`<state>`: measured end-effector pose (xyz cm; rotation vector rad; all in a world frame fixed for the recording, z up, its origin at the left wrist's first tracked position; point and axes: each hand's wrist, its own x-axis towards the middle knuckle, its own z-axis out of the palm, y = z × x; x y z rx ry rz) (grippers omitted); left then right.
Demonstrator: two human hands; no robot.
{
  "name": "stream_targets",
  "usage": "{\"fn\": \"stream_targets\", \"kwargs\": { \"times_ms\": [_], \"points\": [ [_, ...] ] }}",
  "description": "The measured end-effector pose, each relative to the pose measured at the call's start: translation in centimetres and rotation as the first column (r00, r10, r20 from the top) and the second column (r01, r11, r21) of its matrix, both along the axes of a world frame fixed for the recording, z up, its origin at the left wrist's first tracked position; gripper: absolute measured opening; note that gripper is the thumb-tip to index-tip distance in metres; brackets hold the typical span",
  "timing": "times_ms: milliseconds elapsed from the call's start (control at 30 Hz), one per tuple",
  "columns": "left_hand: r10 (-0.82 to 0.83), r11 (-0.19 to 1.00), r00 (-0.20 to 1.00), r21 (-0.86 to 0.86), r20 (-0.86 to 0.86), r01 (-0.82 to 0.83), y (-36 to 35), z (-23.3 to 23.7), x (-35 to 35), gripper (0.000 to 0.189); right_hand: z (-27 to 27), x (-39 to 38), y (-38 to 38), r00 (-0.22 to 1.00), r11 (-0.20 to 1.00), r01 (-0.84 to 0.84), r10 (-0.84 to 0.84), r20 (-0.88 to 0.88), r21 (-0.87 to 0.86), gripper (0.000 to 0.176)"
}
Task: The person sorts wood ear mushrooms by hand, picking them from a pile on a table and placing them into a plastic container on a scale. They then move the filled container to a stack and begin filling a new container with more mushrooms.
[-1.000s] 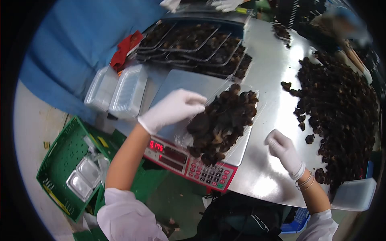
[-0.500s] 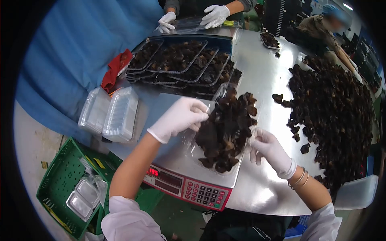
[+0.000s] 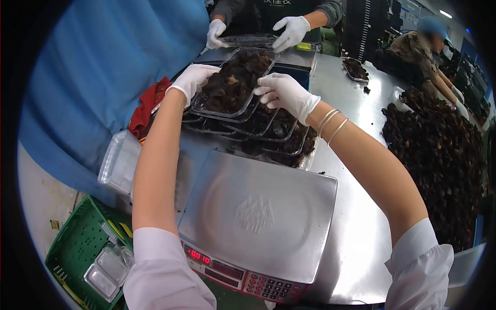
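Note:
A clear plastic tray (image 3: 242,112) heaped with dark wood ear mushrooms (image 3: 232,82) is between my two gloved hands, over the stack of filled trays (image 3: 279,129). My left hand (image 3: 193,82) grips its left edge, the fingertips partly hidden behind it. On the opposite edge, the bent fingers of my right hand (image 3: 289,95) hold the tray. Nearer to me, the steel pan of the weighing scale (image 3: 289,206) is bare, and its red display (image 3: 199,256) reads -0.010.
Across the table, a person's gloved hands (image 3: 292,33) hold a clear lid (image 3: 248,40). A large mushroom pile (image 3: 434,160) covers the right side, where another person works. Empty plastic containers (image 3: 120,160) stand at left above a green crate (image 3: 77,243).
The mushroom-filled tray has left the scale and moved up and away to the stack, with both my hands on it. The person opposite has raised the clear lid slightly.

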<state>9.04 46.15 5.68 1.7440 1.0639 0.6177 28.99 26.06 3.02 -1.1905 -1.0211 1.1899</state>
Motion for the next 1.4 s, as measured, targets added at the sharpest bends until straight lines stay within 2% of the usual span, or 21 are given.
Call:
{"fn": "stream_targets", "kwargs": {
  "times_ms": [67,133,200,233,267,367,433,500,567,633,700,733,767,800,833,933,967,1067,1200,1267,1400],
  "points": [
    [0.076,0.997,0.995,0.003,0.062,-0.076,0.7,-1.1,1.0,0.012,-0.2,0.7,1.3,0.998,0.998,-0.055,0.053,-0.039,-0.039,0.022],
    [0.025,0.999,0.992,0.035,-0.125,-0.021,1.5,-2.0,0.9,0.017,-1.3,1.7,2.5,0.995,0.991,-0.095,0.095,-0.007,-0.096,0.024],
    [0.088,0.996,0.984,-0.021,-0.152,-0.092,1.6,-3.6,1.4,0.027,-2.0,2.5,1.9,0.988,0.975,-0.125,0.139,0.066,-0.182,0.029],
    [0.124,0.990,0.977,-0.046,-0.174,-0.134,2.2,-4.6,1.6,0.028,-2.4,2.7,0.0,0.985,0.991,-0.110,0.119,0.122,-0.081,0.035],
    [0.106,0.985,0.982,-0.120,-0.154,-0.125,6.0,-7.1,1.4,0.028,-2.2,2.8,-2.1,0.985,0.992,-0.106,0.115,0.130,-0.070,0.035],
    [0.041,0.991,0.969,-0.112,-0.244,-0.070,4.9,-5.7,0.2,0.023,-2.1,3.4,-9.5,0.946,0.991,-0.125,0.136,0.296,-0.054,0.035],
    [0.056,0.994,0.975,-0.076,-0.214,-0.074,1.3,-3.9,-0.8,0.050,-2.7,3.8,-15.6,0.921,0.993,-0.111,0.117,0.371,-0.039,0.033],
    [0.070,0.996,0.988,-0.042,-0.138,-0.076,-1.3,-2.4,-3.2,0.056,-2.5,4.6,-22.8,0.903,0.984,-0.041,0.110,0.416,-0.172,0.032],
    [0.117,0.991,0.992,0.060,0.050,-0.120,-3.3,-2.2,-7.1,0.045,-1.3,4.5,-30.3,0.896,0.959,0.110,0.019,0.444,-0.263,0.031],
    [0.006,0.998,1.000,0.057,0.023,-0.007,-0.7,-4.6,-14.6,0.033,-3.3,5.4,-37.8,0.899,0.949,0.244,-0.143,0.414,-0.200,0.030],
    [0.144,0.768,0.906,0.622,-0.398,0.151,-0.6,-8.9,-22.2,0.044,-4.4,5.9,-44.7,0.887,0.888,0.387,-0.284,0.363,-0.249,0.029],
    [0.217,0.791,0.790,0.578,-0.574,0.203,-1.2,-11.1,-25.4,0.045,-4.9,5.5,-48.0,0.868,0.828,0.476,-0.388,0.309,-0.296,0.028],
    [0.117,0.791,0.904,0.589,-0.412,0.166,-3.5,-13.2,-27.1,0.049,-5.2,5.1,-51.0,0.845,0.807,0.521,-0.440,0.305,-0.278,0.027],
    [0.365,0.798,0.661,0.586,-0.656,0.140,-2.6,-16.9,-30.0,0.051,-4.9,4.3,-52.9,0.810,0.758,0.581,-0.505,0.298,-0.296,0.028],
    [0.438,0.760,0.505,0.607,-0.743,0.233,-6.7,-16.0,-27.9,0.051,-4.7,3.4,-54.8,0.776,0.706,0.630,-0.562,0.287,-0.324,0.028],
    [0.334,0.788,0.837,0.616,-0.433,0.004,-7.5,-16.6,-27.4,0.042,-6.9,1.7,-59.6,0.739,0.677,0.674,-0.621,0.260,-0.296,0.029],
    [0.309,0.786,0.852,0.618,-0.422,0.020,-6.8,-17.0,-27.3,0.042,-7.2,1.4,-60.6,0.743,0.680,0.669,-0.616,0.262,-0.301,0.030],
    [0.370,0.765,0.863,0.640,-0.345,-0.073,-6.7,-16.2,-27.3,0.038,-7.6,0.6,-63.0,0.780,0.729,0.625,-0.570,0.258,-0.280,0.032],
    [0.392,0.781,0.787,0.624,-0.476,-0.012,-6.9,-15.0,-26.8,0.041,-9.1,-0.6,-65.2,0.776,0.721,0.630,-0.597,0.203,-0.288,0.031],
    [0.489,0.683,0.713,0.729,-0.503,0.046,-6.3,-15.4,-26.8,0.042,-10.3,-0.9,-65.9,0.769,0.710,0.636,-0.614,0.177,-0.302,0.031],
    [0.493,0.682,0.714,0.731,-0.497,0.037,-4.7,-15.9,-27.5,0.043,-12.6,-1.7,-67.0,0.768,0.720,0.625,-0.636,0.074,-0.302,0.031]
  ]
}}
